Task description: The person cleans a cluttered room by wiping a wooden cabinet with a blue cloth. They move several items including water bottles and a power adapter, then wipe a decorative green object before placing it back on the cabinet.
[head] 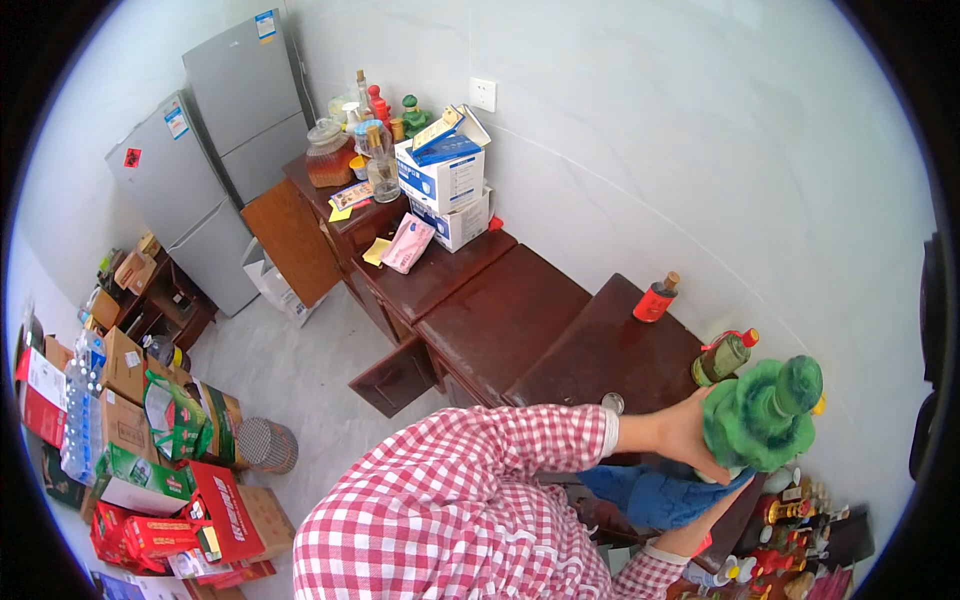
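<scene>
A green ceramic bottle (pixel 757 424), gourd-topped with ruffled, leaf-like tiers, is tilted above the right end of the dark wooden cabinet top (pixel 600 352). My left hand (pixel 694 435) grips its side, thumb near the base. A blue cloth (pixel 667 495) hangs below and presses against the bottle's underside. My right hand (pixel 731 499) holds the cloth there, its fingers mostly hidden. Just past the bottle, a green glass bottle (pixel 724 356) with a red cap stands near the wall. Further along is a dark bottle with a red label (pixel 654 301). A small glass (pixel 613 403) sits by my left wrist.
Many bottles (pixel 787 517) crowd the lower right. Mask boxes (pixel 442 180), a tissue pack (pixel 408 243) and a glass jar (pixel 330 154) occupy the far cabinets. One cabinet door (pixel 397 379) hangs open. Cartons and bags (pixel 142 480) line the floor behind me.
</scene>
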A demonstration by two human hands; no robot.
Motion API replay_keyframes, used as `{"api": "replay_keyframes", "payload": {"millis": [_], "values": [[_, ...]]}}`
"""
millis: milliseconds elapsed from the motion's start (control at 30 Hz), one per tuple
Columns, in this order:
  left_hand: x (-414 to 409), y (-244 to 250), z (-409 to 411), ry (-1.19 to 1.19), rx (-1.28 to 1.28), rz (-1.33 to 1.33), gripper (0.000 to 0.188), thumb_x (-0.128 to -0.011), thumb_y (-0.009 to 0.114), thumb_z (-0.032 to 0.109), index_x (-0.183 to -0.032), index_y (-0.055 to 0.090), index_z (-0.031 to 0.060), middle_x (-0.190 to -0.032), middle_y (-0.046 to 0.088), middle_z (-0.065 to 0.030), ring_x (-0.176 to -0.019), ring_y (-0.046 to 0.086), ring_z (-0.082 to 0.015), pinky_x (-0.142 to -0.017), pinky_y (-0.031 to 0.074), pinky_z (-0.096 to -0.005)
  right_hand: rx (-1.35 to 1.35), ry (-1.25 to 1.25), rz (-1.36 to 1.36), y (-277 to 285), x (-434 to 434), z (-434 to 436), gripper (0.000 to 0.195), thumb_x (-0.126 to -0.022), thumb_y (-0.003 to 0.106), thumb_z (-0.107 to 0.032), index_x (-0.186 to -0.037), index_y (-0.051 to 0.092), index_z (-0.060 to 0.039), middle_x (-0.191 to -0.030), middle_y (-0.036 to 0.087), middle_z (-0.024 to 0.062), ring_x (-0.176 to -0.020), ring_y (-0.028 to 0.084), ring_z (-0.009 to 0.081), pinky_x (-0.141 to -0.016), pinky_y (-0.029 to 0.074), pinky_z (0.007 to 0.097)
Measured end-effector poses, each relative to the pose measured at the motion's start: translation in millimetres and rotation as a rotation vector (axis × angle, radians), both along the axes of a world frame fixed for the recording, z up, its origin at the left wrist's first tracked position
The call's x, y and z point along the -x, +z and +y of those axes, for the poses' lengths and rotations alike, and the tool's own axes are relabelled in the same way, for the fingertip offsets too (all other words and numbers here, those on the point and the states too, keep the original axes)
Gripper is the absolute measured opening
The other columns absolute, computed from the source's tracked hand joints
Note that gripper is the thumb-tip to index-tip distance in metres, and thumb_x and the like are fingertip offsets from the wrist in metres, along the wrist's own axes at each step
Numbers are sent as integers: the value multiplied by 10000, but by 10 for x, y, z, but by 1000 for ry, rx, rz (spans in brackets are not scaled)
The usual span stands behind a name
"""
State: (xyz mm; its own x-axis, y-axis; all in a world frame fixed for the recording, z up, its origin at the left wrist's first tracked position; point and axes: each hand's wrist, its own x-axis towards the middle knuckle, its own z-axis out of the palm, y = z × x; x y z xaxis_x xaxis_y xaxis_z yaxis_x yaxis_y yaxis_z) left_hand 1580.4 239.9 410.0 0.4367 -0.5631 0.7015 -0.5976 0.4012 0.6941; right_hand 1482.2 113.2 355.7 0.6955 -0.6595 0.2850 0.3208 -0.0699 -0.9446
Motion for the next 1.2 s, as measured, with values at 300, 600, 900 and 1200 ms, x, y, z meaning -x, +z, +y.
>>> {"api": "replay_keyframes", "payload": {"millis": [300, 600, 900, 1200], "values": [[77, 42, -122, 26, 220, 162, 672, -622, 861, 304, -1188, 584, 71, -1144, 607, -77, -1085, 548, -217, -954, 421, -377, 245, -424, 254, 260, 235, 386, 387, -986, 437, -245, -1175, 554, 72, -1168, 572, 189, -1064, 547, 279, -887, 437, 392], [-64, 167, 89, -321, -213, 661, 505, -767, 782, 131, -1212, 563, 33, -1173, 606, -56, -1048, 572, -151, -870, 485, -307, 343, 26, -101, 711, 63, 254, 228, -890, 573, -160, -1045, 571, 6, -1076, 557, 198, -1006, 531, 351, -906, 408, 395], [-99, -185, 47, -307, -178, 412, 569, -719, 801, 83, -1230, 553, 47, -1186, 610, -75, -1036, 588, -160, -906, 486, -333, 810, -269, -149, 966, 64, 265, 383, -780, 691, -192, -1116, 580, -46, -1153, 527, 208, -1107, 483, 418, -920, 417, 470], [-81, -110, 134, -368, -553, 426, 746, -681, 843, 125, -1323, 470, 50, -1296, 525, -61, -1160, 523, -180, -975, 437, -336, 1054, -233, -224, 978, 184, 97, 359, -670, 719, -133, -996, 597, -46, -1098, 548, 133, -1003, 499, 367, -864, 412, 432]]}}
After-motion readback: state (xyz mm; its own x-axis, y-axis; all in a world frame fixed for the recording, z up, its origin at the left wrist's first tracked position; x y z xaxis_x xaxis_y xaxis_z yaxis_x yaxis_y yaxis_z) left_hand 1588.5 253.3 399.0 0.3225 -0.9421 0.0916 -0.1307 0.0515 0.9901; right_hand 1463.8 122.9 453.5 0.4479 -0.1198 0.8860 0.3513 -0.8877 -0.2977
